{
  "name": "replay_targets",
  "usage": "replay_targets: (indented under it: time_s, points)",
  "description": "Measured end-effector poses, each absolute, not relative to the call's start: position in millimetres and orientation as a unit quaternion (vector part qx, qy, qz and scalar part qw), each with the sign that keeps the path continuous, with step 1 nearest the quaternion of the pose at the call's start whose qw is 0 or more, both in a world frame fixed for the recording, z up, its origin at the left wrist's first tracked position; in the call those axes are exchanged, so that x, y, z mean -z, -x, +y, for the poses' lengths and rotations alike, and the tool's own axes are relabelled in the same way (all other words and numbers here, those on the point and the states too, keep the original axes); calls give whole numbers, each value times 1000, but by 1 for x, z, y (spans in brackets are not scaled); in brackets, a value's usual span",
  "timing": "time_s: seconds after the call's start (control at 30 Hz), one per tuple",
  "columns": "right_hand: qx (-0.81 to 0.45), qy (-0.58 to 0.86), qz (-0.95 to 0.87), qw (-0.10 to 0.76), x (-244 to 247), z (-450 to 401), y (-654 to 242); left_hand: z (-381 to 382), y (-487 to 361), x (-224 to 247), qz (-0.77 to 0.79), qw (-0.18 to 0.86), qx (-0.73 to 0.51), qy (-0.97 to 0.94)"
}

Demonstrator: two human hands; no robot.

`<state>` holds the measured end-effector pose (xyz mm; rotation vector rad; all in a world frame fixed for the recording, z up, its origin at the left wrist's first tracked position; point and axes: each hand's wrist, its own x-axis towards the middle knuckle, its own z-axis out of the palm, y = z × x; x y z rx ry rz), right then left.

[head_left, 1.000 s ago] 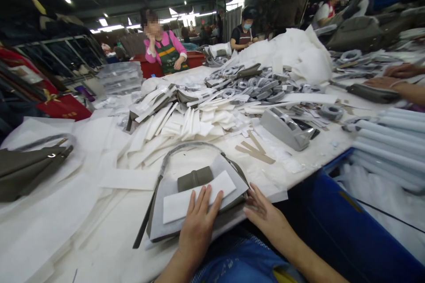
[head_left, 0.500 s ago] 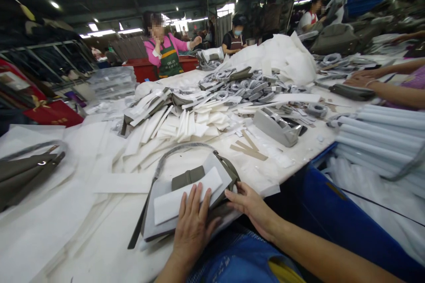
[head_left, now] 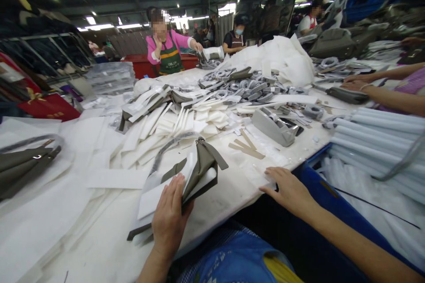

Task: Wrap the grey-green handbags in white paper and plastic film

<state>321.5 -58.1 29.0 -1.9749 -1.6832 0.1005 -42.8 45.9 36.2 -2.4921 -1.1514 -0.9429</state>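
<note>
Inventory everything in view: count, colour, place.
front handbag: one, olive, front
flat pad: one, white, atop front handbag
other handbag: one, olive, left
tape dispenser: one, grey, centre-right
thin strips: three, tan, beside tape dispenser
loose strips: many, white, middle
coils: many, grey, middle
sheet pile: one, white, back
rolls: several, pale blue, right
bin: one, blue, right
bag: one, red, left
co-workers: several, mixed clothing, back, right
left hand: one, on flat pad
right hand: one, at table edge

Left hand (head_left: 168,221) rests on a pad (head_left: 150,202) on the bag (head_left: 203,162); right hand (head_left: 289,189) is at the table's (head_left: 229,199) edge.
</note>
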Motion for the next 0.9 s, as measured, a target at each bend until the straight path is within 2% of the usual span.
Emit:
replay_targets:
  time_s: [0.07, 0.17, 0.3, 0.37, 0.4, 0.43, 0.5, 0.57, 0.63, 0.73, 0.9]
  points:
    - [-47, 722, -637, 266, -22, -63, -320, 48, 44, -39, -405, 116, 333, 844]
    - [-103, 722, -604, 320, -28, -59, -295, 50, 44, -41, -408, 114, 333, 843]
    - [-411, 679, -484, 368, -40, -58, -251, 51, 43, -42, -413, 107, 337, 839]
    - [-526, 643, -452, 325, -41, -62, -239, 52, 45, -43, -417, 104, 343, 835]
    - [-532, 646, -466, 288, -42, -64, -237, 52, 46, -43, -419, 102, 345, 834]
    - [-498, 664, -498, 250, -42, -64, -238, 53, 47, -43, -421, 101, 348, 832]
    - [-350, 710, -576, 204, -43, -58, -243, 53, 48, -42, -421, 99, 351, 830]
    - [-184, 724, -629, 214, -40, -41, -250, 53, 48, -42, -420, 96, 352, 831]
    - [-92, 704, -664, 233, -30, -18, -251, 52, 48, -42, -416, 98, 353, 832]
    - [-56, 678, -700, 216, -3, 13, -240, 52, 47, -42, -415, 105, 352, 832]
    - [-82, 561, -800, 195, 24, 39, -201, 52, 47, -40, -417, 109, 355, 829]
